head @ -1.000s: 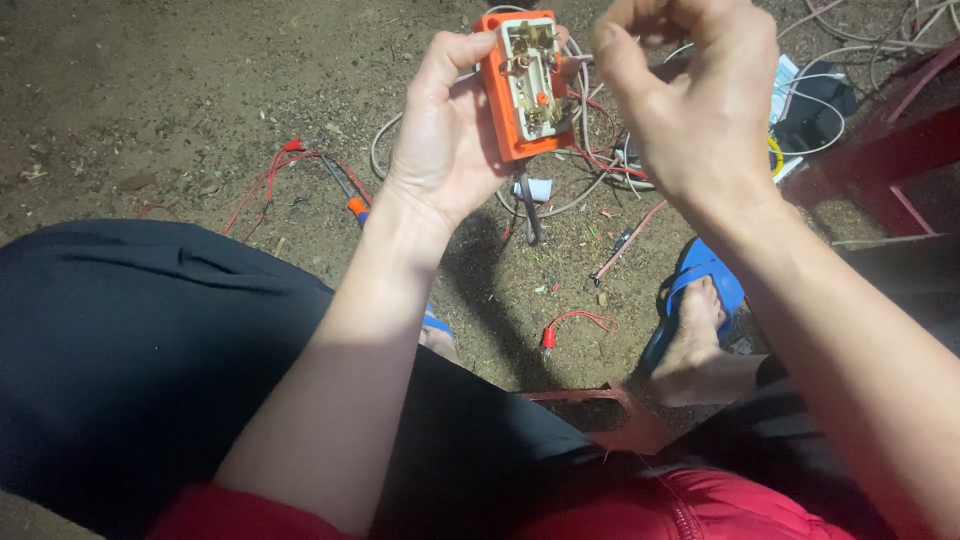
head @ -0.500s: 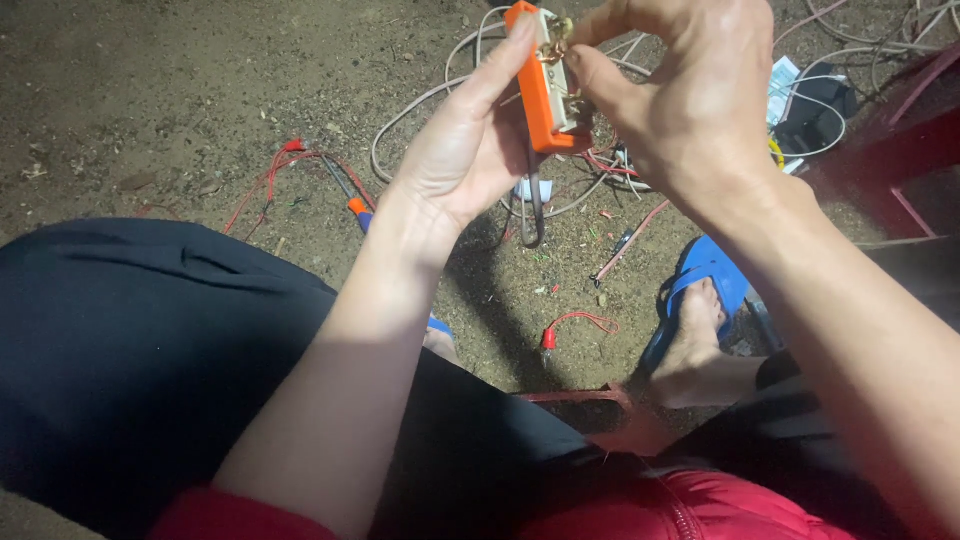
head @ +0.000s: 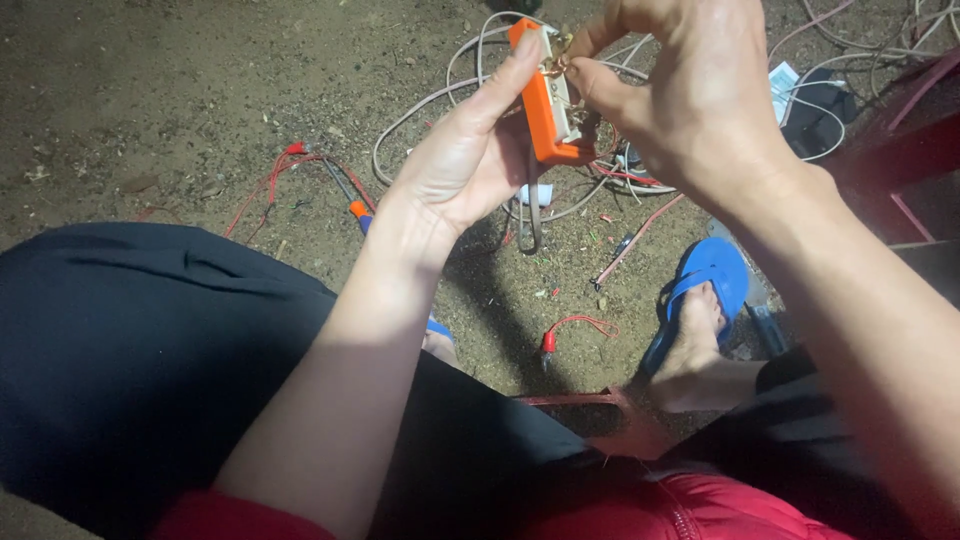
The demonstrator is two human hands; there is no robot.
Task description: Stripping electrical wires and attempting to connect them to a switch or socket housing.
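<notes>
Nearest, dark trousers cover the knees; a blue rubber sandal (head: 712, 290) rests on gritty dirt ground (head: 150, 100). Above, left hand (head: 460, 160) fingers close flat around an orange plastic switch box (head: 545, 100), held edge-on. Right hand (head: 690, 90) fingers pinch a small brass part at its top. Beyond, white cables (head: 440, 100) coil.

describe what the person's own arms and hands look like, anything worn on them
Both forearms are bare up to the bottom edge of the picture. The left hand and the right hand wear no gloves, and no ring, watch or bracelet shows on the parts in view. The fingers are bare too. Red clothing appears at the bottom edge; whether it forms sleeves cannot be told.
</notes>
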